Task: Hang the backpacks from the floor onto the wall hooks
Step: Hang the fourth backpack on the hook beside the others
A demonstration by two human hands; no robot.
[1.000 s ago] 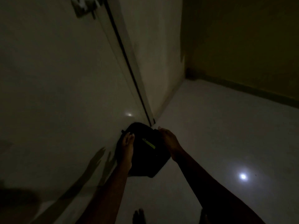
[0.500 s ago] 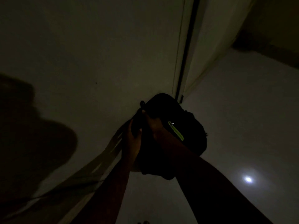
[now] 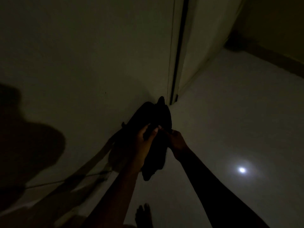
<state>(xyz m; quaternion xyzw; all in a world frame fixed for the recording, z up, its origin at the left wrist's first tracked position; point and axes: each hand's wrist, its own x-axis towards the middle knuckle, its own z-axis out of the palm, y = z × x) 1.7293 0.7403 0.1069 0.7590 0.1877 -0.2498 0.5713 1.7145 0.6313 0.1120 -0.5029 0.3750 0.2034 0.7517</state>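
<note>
The room is very dark. A black backpack [image 3: 153, 119] hangs in the air in front of the pale wall [image 3: 85, 66], near the foot of a door frame. My left hand [image 3: 144, 139] grips its upper part, fingers curled around dark fabric or a strap. My right hand [image 3: 176, 140] holds the same top part from the right side. The bag's lower end droops below my hands. No wall hook is visible in this view.
A dark vertical door gap [image 3: 178, 51] runs down the wall just right of the bag. The glossy pale floor [image 3: 230, 112] carries a bright light reflection [image 3: 241, 169]. My bare foot [image 3: 144, 214] shows at the bottom. My shadow [image 3: 24, 142] covers the left wall.
The backpack has turned in my hands, so its green stripe no longer shows. My right hand has shifted from across the bag to its right side. The view has dropped a little.
</note>
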